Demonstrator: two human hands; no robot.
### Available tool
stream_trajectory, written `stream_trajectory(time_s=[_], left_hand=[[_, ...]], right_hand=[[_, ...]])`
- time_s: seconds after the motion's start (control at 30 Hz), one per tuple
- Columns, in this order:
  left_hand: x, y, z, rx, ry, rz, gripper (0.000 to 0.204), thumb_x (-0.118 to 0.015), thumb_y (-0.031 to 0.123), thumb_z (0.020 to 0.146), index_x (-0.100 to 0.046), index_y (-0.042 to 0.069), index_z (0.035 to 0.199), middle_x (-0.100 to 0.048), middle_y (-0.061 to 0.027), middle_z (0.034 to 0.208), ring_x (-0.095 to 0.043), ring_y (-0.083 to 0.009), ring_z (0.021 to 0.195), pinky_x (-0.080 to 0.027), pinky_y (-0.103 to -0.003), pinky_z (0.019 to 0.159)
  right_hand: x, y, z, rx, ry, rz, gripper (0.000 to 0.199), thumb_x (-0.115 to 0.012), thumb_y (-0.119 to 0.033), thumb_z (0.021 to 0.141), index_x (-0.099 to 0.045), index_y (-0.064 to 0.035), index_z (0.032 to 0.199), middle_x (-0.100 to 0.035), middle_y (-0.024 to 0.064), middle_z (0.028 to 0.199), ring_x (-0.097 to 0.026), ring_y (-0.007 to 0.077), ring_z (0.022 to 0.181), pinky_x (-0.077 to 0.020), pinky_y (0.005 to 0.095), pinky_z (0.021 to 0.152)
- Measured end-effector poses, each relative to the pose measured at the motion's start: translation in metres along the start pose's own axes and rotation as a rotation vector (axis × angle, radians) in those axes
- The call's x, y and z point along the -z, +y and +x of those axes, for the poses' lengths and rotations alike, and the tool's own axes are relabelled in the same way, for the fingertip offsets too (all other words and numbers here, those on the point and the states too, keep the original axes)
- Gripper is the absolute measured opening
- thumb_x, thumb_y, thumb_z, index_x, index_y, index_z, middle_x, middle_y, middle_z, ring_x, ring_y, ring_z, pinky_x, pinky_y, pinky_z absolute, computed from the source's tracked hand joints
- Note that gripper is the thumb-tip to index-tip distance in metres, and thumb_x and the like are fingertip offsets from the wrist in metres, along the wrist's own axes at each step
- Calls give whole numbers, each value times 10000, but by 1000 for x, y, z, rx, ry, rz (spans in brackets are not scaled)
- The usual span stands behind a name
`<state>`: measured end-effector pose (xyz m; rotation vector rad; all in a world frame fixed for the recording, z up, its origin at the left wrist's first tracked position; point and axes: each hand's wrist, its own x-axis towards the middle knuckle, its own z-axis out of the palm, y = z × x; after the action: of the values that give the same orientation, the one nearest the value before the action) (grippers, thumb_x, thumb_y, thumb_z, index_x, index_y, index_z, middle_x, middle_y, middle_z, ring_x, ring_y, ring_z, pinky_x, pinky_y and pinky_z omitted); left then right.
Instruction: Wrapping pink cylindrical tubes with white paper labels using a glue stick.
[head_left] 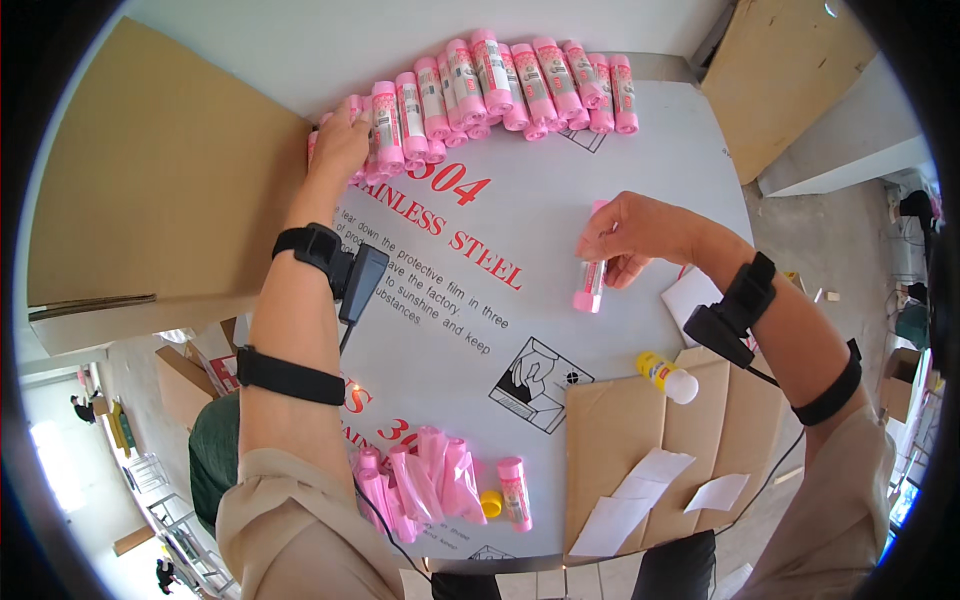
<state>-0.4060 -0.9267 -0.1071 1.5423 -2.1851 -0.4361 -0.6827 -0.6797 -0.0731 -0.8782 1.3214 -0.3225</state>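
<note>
Along the table's far edge lies a stacked row of pink plastic bag rolls [490, 75] with paper labels. At its left end, my left hand [341, 143] has its fingers curled round a roll; the hand hides part of it. Over the right half of the table, my right hand [640, 235] grips another bag roll [590, 285] from above, its pink lower end and label showing below the fingers. Near the front edge are several unlabelled pink rolls with loose film [425, 480], and one labelled roll [514, 493] stands beside them.
The table [450, 370] has a grey printed film. A yellow glue bottle [655, 370] lies by a cardboard sheet [620, 420] bearing white paper pieces [630, 500]. A yellow cap [491, 503] sits near the front. Large cardboard [170, 170] borders the left; a brown board [785, 80] stands far right.
</note>
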Motion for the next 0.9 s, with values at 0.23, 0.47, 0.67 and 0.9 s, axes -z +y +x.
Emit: stream_trajectory(time_s=[0.23, 0.47, 0.67, 0.9], left_hand=[[16, 69, -63, -13, 29, -273, 271, -568, 170, 816, -569, -10, 1019, -610, -201, 972, -612, -261, 893, -476, -359, 753], [-46, 149, -162, -159, -636, -260, 362, -669, 238, 718, -547, -53, 895, -604, -151, 720, -602, -251, 637, -475, -319, 566], [-71, 170, -172, 48, -534, -464, 285, -649, 149, 685, -509, -66, 809, -578, -133, 661, -573, -185, 526, -457, -302, 480], [-73, 157, -171, 78, -600, -463, 214, -605, 113, 699, -488, -40, 793, -544, -74, 625, -522, -112, 455, -395, -249, 374]], right_hand=[[9, 11, 5, 71, 73, 60, 170, -614, -94, 800, -650, 8, 931, -629, 89, 790, -632, 163, 650, -563, 286, 637], [19, 12, 5, 157, 0, 179, 232, -572, -22, 787, -637, 7, 1008, -620, 108, 851, -629, 180, 702, -565, 293, 642], [27, 7, -8, 141, 213, 176, 183, -576, -49, 787, -616, 38, 942, -632, 116, 772, -637, 173, 669, -553, 277, 639], [76, 27, 34, 273, 920, -84, 360, -589, -158, 812, -527, 59, 1092, -602, 142, 911, -594, 192, 822, -480, 290, 683]])
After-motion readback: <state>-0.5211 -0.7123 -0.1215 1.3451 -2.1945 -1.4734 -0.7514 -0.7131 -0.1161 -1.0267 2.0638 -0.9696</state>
